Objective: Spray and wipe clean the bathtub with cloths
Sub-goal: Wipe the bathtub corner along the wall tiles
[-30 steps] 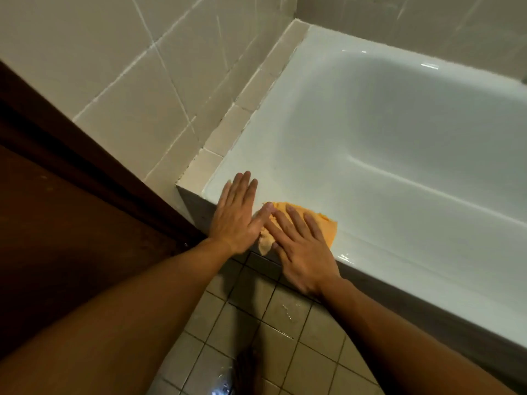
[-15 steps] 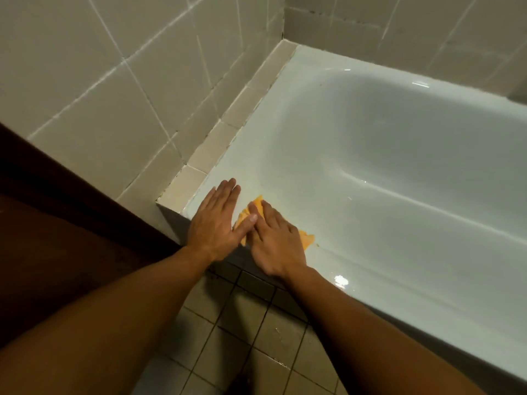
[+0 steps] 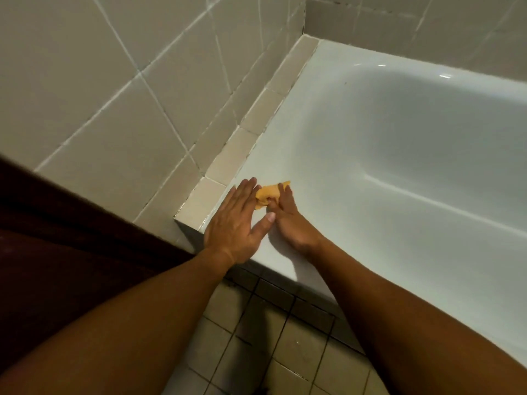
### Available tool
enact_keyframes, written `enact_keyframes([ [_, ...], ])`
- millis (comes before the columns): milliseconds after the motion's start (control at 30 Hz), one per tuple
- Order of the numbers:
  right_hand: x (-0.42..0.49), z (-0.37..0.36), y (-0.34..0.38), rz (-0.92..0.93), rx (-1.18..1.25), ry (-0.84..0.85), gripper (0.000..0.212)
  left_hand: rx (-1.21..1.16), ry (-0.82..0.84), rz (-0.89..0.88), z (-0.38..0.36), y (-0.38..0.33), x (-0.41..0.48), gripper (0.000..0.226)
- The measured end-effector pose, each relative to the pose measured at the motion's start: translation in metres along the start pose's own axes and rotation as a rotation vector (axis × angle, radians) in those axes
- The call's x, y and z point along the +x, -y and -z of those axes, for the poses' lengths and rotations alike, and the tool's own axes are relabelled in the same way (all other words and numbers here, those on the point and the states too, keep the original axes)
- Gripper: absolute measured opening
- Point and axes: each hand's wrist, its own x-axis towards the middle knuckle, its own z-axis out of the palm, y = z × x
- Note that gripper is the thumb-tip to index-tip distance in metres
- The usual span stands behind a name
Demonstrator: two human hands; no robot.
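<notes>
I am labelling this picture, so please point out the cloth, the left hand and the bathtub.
cloth (image 3: 269, 192): head view, on its bunched middle.
left hand (image 3: 232, 220): head view, on the back of the hand.
bathtub (image 3: 285, 262): head view, on the near rim.
</notes>
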Motion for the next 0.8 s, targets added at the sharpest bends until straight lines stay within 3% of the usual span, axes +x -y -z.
enact_keyframes([
  [67,-0.02,0.002,-0.009,0.116,-0.2,0.046,0.057,-0.029,-0.029,-0.01,0.001,0.001,0.001,0.082],
  [133,-0.04,0.008,-0.02,0.118,-0.349,0.098,0.054,-0.015,-0.027,-0.01,0.001,0.001,0.002,0.083],
  [267,-0.03,0.011,-0.012,0.037,-0.352,0.037,0.055,-0.005,-0.014,-0.001,0.001,0.0,0.002,0.087],
  [400,-0.06,0.004,-0.014,0.144,-0.617,0.014,0.055,0.036,-0.006,0.035,0.004,0.001,0.004,0.091],
  [567,-0.116,0.038,-0.053,0.135,-0.712,-0.019,0.053,0.055,0.006,0.057,0.005,-0.004,-0.003,0.083],
  [733,-0.14,0.009,-0.05,0.093,-0.85,-0.146,0.054,-0.044,-0.083,0.293,-0.005,-0.029,-0.002,0.091],
  [800,-0.162,0.027,-0.067,0.103,-0.89,-0.131,0.053,0.035,-0.091,0.366,-0.021,-0.053,-0.016,0.085],
])
